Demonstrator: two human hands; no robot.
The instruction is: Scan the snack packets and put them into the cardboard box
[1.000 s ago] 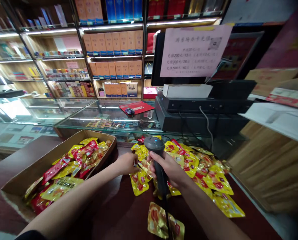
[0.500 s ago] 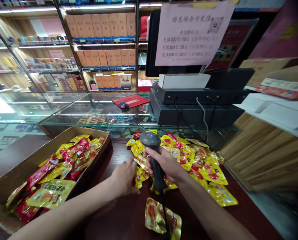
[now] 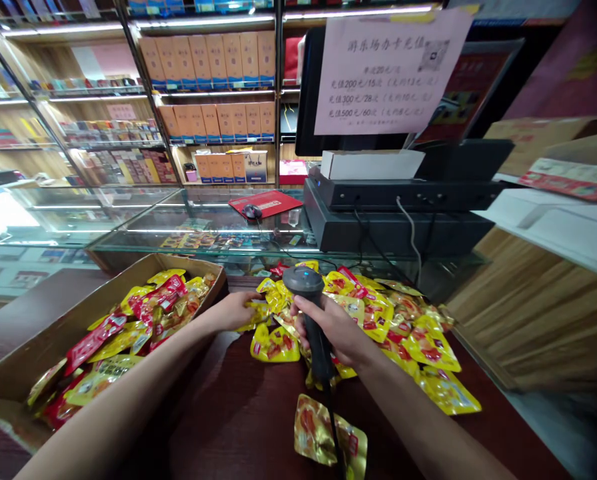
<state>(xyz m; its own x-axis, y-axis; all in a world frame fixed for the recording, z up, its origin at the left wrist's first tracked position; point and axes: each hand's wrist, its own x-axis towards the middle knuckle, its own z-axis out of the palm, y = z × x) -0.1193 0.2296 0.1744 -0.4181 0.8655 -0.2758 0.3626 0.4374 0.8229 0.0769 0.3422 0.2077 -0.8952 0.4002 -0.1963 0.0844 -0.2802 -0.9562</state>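
My right hand (image 3: 335,330) is wrapped round the handle of a black barcode scanner (image 3: 304,280), held upright over a pile of yellow, red and gold snack packets (image 3: 378,313). At the pile's left edge, my left hand (image 3: 235,310) has its fingers closed on a yellow packet (image 3: 255,315). Another yellow packet (image 3: 275,345) lies flat between my hands. Nearer to me, the scanner's cord crosses a gold packet (image 3: 315,427). On the left, a cardboard box (image 3: 98,301) holds several red, yellow and gold packets (image 3: 123,340).
Behind the pile is a glass display counter (image 3: 203,200) with a red mat (image 3: 268,203) and a mouse (image 3: 251,211). A monitor with a paper sign (image 3: 378,80) stands above a black cash drawer (image 3: 393,233). White boxes (image 3: 563,227) are at the right.
My left hand has moved left and away from me, and its fingers are now closed on a yellow packet. The yellow packet between my hands is now more fully exposed. My right hand still holds the scanner.
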